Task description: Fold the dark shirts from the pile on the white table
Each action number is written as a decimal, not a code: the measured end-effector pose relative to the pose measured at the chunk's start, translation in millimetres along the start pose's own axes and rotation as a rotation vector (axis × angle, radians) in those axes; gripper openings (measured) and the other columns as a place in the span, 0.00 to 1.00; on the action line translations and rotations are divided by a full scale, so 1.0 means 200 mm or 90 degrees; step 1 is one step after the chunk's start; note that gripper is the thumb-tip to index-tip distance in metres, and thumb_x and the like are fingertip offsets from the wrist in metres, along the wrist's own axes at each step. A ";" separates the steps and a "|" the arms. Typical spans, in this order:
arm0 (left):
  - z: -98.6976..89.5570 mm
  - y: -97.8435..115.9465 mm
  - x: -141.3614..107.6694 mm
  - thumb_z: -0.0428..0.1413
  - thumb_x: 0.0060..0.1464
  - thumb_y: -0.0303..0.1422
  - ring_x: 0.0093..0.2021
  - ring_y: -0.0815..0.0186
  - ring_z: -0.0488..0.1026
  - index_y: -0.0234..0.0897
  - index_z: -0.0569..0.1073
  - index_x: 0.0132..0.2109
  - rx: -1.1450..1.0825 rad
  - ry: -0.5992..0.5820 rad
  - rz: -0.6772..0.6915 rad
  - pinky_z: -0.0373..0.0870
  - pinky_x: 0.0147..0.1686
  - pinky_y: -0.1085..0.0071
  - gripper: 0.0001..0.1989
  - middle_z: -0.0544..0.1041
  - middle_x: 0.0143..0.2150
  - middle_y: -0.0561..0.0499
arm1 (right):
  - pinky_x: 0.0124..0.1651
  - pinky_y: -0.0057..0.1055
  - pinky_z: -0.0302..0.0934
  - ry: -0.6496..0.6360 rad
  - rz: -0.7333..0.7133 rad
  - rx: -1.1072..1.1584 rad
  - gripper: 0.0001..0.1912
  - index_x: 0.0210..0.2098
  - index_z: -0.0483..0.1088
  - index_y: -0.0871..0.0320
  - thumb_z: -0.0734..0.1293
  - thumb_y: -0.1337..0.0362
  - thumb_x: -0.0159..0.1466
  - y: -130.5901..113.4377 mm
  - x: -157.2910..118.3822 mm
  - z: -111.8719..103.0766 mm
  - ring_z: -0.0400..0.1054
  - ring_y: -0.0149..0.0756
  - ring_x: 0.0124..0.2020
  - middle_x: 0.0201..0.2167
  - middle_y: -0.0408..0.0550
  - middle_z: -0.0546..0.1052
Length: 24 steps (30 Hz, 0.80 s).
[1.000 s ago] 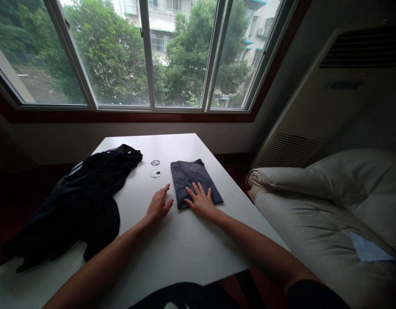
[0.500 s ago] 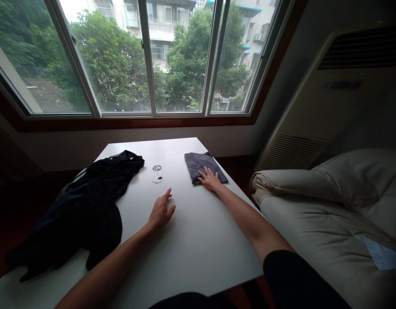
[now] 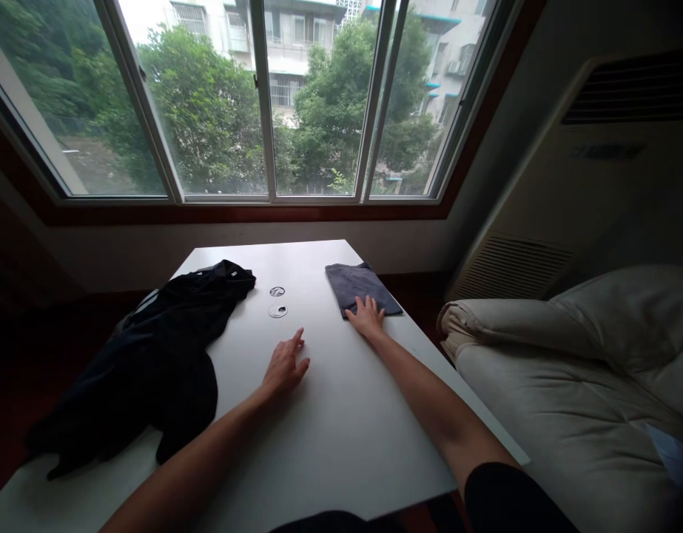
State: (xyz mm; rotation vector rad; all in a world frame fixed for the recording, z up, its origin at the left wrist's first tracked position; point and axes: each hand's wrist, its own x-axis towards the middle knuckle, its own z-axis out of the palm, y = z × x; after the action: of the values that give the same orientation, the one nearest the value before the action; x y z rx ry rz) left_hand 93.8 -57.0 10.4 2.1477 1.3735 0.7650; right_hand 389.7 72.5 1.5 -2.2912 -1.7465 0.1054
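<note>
A folded dark grey cloth (image 3: 355,283), perhaps a garment, lies flat near the right edge of the white table (image 3: 341,444). My right hand (image 3: 366,318) rests on its near edge, fingers spread, gripping nothing. My left hand (image 3: 286,363) is over the middle of the table with its index finger stretched forward and thumb apart; it holds nothing. Just beyond it are two round flat discs, one black-and-white patterned (image 3: 277,292) and one pale with a dark spot (image 3: 277,311). Rumpled black clothing (image 3: 146,370) is heaped along the left side.
A pale padded sofa (image 3: 541,385) stands close to the table's right side, with a light blue piece (image 3: 674,453) on it. Behind it is a floor-standing air conditioner (image 3: 574,185). A wide window (image 3: 319,111) lies beyond the far edge.
The whole view has shifted slightly, moving everything to the right in the picture. My right hand has drawn back a little toward the grey cloth's near edge. The left hand looks much the same.
</note>
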 end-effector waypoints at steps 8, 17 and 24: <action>0.00 0.01 0.00 0.54 0.63 0.36 0.64 0.53 0.65 0.38 0.53 0.76 0.033 -0.014 0.000 0.56 0.68 0.54 0.38 0.74 0.63 0.43 | 0.69 0.69 0.32 -0.054 0.004 -0.045 0.38 0.75 0.53 0.48 0.54 0.39 0.72 0.06 -0.01 0.06 0.36 0.63 0.76 0.77 0.60 0.44; 0.00 -0.01 0.00 0.53 0.64 0.36 0.66 0.54 0.64 0.40 0.59 0.74 0.066 -0.026 0.020 0.53 0.70 0.54 0.33 0.73 0.64 0.43 | 0.71 0.66 0.30 -0.101 -0.004 -0.041 0.38 0.76 0.50 0.45 0.52 0.37 0.72 0.06 0.19 0.06 0.33 0.58 0.77 0.78 0.54 0.41; -0.01 -0.01 0.00 0.54 0.63 0.36 0.66 0.53 0.64 0.41 0.61 0.73 0.081 -0.031 0.029 0.54 0.70 0.53 0.32 0.73 0.64 0.44 | 0.73 0.62 0.26 -0.046 0.004 -0.019 0.35 0.74 0.55 0.45 0.53 0.40 0.73 0.02 0.25 0.05 0.36 0.56 0.77 0.78 0.54 0.47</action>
State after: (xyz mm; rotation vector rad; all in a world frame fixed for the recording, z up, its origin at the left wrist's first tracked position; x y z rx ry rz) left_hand 90.4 -55.3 10.8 2.2869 1.3864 0.6537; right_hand 404.9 121.5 -3.8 -2.3415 -1.7883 0.1654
